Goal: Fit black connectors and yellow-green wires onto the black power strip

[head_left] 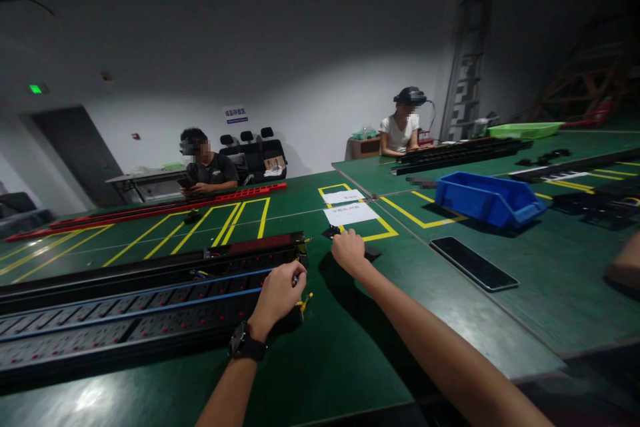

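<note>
Green worktop [350, 347], dim hall. Your left hand [277, 293] clamps end of long black power strip [150, 313] near front edge, steadying it. Your right hand [349, 250] reaches farther in, fingers curled over small black part [331, 232] beside white paper [350, 213]; grip unclear.

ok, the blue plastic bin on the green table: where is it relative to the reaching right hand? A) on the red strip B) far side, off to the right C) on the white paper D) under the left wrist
B: the blue bin sits beyond and to the right of the right hand, apart from it on the table.
</note>
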Demonstrator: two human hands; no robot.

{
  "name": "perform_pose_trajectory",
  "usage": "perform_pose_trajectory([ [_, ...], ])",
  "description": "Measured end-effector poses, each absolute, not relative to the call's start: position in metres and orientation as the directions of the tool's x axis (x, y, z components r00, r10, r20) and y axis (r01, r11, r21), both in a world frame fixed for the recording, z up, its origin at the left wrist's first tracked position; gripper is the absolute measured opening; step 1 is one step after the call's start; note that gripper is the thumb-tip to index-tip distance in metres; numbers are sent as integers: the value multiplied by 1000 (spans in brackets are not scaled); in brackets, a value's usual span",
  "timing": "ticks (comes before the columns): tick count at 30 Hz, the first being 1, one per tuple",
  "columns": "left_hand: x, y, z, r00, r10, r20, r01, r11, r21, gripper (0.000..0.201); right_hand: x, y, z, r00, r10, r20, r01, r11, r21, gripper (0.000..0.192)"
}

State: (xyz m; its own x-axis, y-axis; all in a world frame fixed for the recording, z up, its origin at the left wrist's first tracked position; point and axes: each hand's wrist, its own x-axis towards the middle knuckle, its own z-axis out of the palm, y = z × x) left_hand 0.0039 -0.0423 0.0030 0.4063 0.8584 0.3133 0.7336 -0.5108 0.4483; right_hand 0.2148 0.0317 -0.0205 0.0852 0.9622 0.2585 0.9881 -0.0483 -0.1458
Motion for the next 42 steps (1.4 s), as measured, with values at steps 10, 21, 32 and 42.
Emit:
perform_pose_trajectory([
  [10,4,-41,0,392,865,313,745,-499,443,20,183,25,-26,-475,780,408,808,570,-149,27],
  [21,4,-41,2,403,862,307,740,-504,446,17,277,41,-27,203,954,219,956,-145,-256,30],
  [32,3,-41,0,415,848,329,738,-525,424,18,240,35,-15,-68,911,406,952,180,-246,26],
  [42,3,-45,-4,438,840,322,770,-535,348,14,143,43,-2,-447,848,285,868,489,-91,20],
])
